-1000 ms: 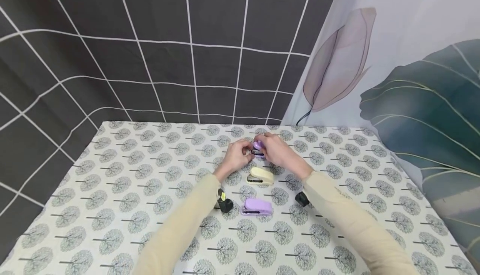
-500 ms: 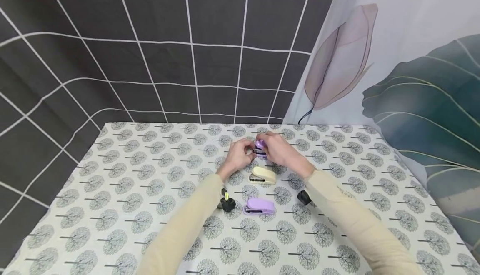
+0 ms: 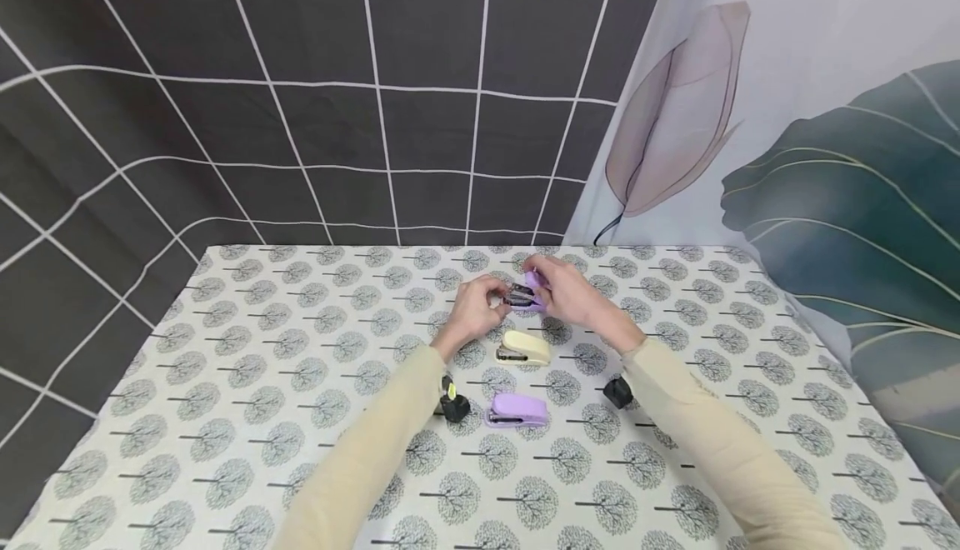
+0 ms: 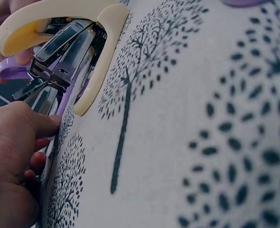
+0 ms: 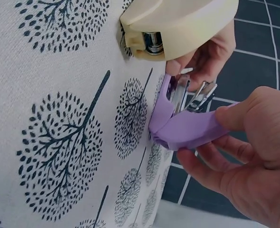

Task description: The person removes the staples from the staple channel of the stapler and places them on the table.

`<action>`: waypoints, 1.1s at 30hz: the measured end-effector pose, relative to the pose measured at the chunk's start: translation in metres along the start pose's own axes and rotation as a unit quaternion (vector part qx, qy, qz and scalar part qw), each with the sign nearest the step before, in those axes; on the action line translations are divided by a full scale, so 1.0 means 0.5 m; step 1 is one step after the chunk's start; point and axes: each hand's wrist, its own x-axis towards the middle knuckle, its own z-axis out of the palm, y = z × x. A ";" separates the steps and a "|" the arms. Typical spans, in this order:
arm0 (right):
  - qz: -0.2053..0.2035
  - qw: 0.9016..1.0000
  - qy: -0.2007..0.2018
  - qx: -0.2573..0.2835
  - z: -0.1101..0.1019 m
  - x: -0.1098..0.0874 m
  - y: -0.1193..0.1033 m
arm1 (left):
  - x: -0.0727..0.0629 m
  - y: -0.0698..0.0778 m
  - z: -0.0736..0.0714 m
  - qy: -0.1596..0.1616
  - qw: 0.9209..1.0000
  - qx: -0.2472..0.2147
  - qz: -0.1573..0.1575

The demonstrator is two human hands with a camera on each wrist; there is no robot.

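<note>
At the far part of the table, a purple stapler (image 5: 192,130) stands with its cover swung up, and its metal magazine shows between cover and base. My right hand (image 3: 573,292) grips the raised cover between thumb and fingers. At the stapler's front end, my left hand (image 3: 474,308) pinches the base; the exact contact is partly hidden. Closer to me lies a cream stapler (image 3: 523,348), untouched. Nearer still is a second purple stapler (image 3: 519,408), also on the cloth. In the left wrist view the cream stapler (image 4: 109,31) partly covers the far purple one.
A white cloth (image 3: 300,467) with a tree print covers the table. Behind it hangs a dark curtain (image 3: 427,125) with white grid lines, and a leaf-patterned curtain (image 3: 787,225) hangs at the right. Black wrist cameras (image 3: 453,406) sit under both sleeves.
My right hand has moved slightly right, and the far stapler's cover has swung further up and right, exposing the metal magazine. My left hand has stayed at the front end.
</note>
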 end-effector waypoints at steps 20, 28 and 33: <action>0.060 0.993 0.026 0.100 -0.008 -0.041 0.029 | -0.005 0.004 -0.002 -0.013 1.000 0.001 -0.008; 0.065 0.989 0.056 0.117 -0.001 -0.053 0.044 | -0.006 0.006 -0.004 -0.003 1.000 0.009 0.003; 0.079 0.985 0.065 0.137 0.002 -0.063 0.051 | -0.009 0.010 -0.004 -0.012 1.000 0.004 -0.001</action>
